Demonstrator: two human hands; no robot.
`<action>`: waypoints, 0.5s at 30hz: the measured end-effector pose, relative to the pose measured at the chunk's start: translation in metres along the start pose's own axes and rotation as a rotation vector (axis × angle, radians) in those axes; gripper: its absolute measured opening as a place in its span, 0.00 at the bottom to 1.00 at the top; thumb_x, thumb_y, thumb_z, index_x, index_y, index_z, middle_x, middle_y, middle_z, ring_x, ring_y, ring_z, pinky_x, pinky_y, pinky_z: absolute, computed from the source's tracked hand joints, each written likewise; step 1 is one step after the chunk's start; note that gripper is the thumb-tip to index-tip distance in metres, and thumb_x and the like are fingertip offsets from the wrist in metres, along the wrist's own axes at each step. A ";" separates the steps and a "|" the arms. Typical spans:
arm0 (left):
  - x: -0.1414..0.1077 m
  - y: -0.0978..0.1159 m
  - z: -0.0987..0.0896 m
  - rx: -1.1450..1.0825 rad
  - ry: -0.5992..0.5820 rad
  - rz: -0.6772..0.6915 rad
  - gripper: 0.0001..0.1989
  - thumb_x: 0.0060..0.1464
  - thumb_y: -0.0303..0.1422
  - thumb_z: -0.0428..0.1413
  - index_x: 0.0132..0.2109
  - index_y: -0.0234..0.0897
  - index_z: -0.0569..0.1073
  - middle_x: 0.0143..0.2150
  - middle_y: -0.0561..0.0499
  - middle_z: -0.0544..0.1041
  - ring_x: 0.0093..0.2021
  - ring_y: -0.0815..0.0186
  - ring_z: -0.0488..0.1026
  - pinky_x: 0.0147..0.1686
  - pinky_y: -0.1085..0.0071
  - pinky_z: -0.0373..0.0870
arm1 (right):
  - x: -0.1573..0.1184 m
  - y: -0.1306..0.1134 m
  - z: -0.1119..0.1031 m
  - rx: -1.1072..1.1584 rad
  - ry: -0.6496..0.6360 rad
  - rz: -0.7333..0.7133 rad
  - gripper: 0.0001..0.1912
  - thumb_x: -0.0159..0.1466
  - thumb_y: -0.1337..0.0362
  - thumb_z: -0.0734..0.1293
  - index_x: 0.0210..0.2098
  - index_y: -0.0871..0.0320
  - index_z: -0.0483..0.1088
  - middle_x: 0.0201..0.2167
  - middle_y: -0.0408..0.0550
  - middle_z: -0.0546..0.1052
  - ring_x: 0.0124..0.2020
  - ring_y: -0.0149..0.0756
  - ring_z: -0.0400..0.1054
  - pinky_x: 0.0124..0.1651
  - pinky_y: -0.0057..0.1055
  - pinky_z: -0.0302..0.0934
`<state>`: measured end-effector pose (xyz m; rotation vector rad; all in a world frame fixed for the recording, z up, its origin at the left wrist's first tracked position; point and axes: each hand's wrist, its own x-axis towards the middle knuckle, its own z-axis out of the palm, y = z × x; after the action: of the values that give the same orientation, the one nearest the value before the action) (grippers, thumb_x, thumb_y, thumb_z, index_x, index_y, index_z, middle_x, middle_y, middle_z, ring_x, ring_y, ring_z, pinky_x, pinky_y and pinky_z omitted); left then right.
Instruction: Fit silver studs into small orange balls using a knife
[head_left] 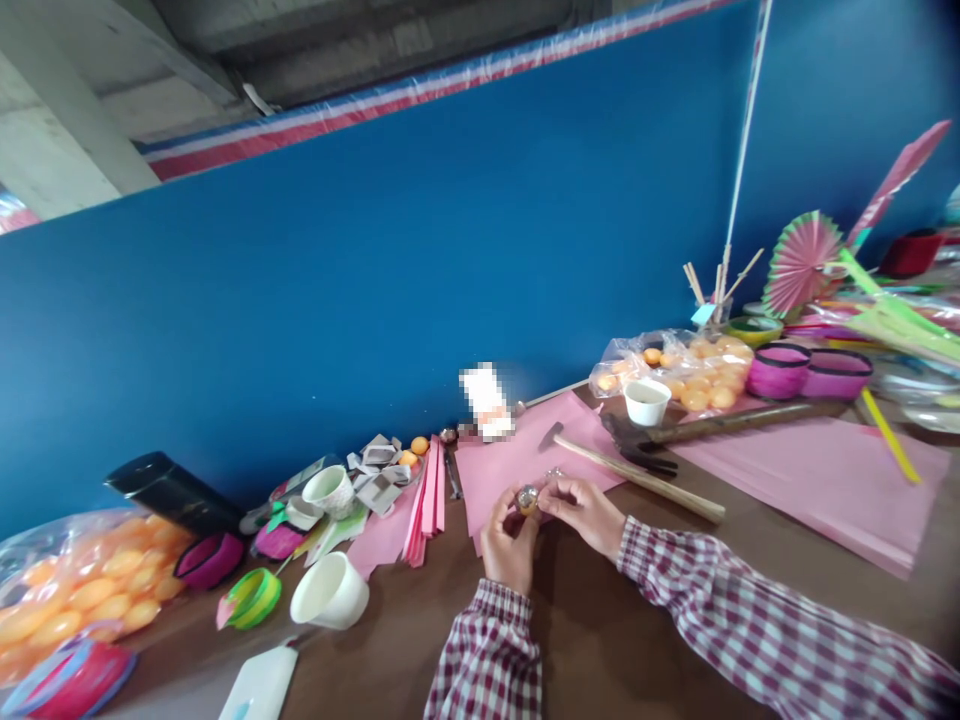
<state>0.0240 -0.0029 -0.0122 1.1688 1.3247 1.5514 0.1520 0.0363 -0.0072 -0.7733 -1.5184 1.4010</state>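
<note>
A hammer (637, 474) obstructs beyond the right hand (581, 508); tabletop (397, 635) leftward leaves passage.

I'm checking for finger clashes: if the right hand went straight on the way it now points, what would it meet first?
Most likely the small, shiny, round silver object in the left hand. The right hand points at it from close by, though contact is unclear.

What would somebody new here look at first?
Probably the big blue panel behind the brown table. Next, perhaps the round pink fan at the right and the clear bag of orange balls at the far left. In the front middle, the left hand holds a small shiny round thing, with the right hand close beside it.
</note>
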 end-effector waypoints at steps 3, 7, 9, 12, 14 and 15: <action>0.000 0.001 0.000 -0.017 0.002 0.000 0.22 0.39 0.31 0.60 0.46 0.34 0.70 0.42 0.45 0.75 0.38 0.62 0.73 0.39 0.67 0.70 | -0.001 -0.004 0.001 0.016 -0.005 0.002 0.13 0.54 0.57 0.64 0.25 0.62 0.68 0.31 0.48 0.72 0.35 0.35 0.67 0.41 0.33 0.62; 0.000 0.001 0.001 -0.017 0.008 -0.009 0.21 0.39 0.30 0.60 0.44 0.33 0.70 0.41 0.45 0.75 0.37 0.63 0.74 0.38 0.67 0.71 | -0.001 -0.006 0.002 0.019 -0.006 -0.002 0.13 0.54 0.56 0.65 0.24 0.62 0.68 0.32 0.48 0.73 0.35 0.35 0.67 0.40 0.33 0.62; 0.000 0.001 0.001 -0.017 0.010 -0.012 0.20 0.39 0.30 0.60 0.44 0.33 0.70 0.41 0.44 0.75 0.37 0.63 0.74 0.38 0.67 0.71 | -0.001 -0.006 0.002 0.020 -0.011 -0.005 0.13 0.54 0.56 0.65 0.24 0.62 0.68 0.34 0.49 0.73 0.35 0.35 0.67 0.40 0.33 0.62; 0.000 0.001 0.001 -0.024 0.005 -0.020 0.21 0.40 0.31 0.59 0.45 0.32 0.69 0.42 0.44 0.75 0.38 0.62 0.74 0.39 0.67 0.70 | -0.001 -0.007 0.002 0.003 -0.010 -0.015 0.14 0.54 0.55 0.64 0.24 0.61 0.68 0.34 0.49 0.73 0.36 0.36 0.67 0.41 0.33 0.62; -0.001 0.001 0.000 -0.020 0.001 -0.016 0.21 0.40 0.31 0.59 0.45 0.33 0.69 0.42 0.44 0.75 0.39 0.62 0.73 0.39 0.67 0.70 | -0.001 -0.006 0.001 -0.012 -0.014 -0.012 0.14 0.54 0.55 0.64 0.24 0.61 0.68 0.33 0.48 0.73 0.36 0.36 0.67 0.41 0.33 0.62; -0.001 0.001 0.000 -0.017 0.000 -0.012 0.22 0.40 0.31 0.59 0.45 0.33 0.69 0.42 0.44 0.75 0.39 0.62 0.73 0.39 0.66 0.70 | -0.001 -0.006 0.001 -0.018 -0.017 -0.007 0.14 0.54 0.54 0.64 0.24 0.61 0.68 0.32 0.48 0.73 0.36 0.36 0.67 0.41 0.34 0.62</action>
<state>0.0246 -0.0036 -0.0111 1.1483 1.3146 1.5513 0.1519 0.0339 -0.0013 -0.7686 -1.5474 1.3940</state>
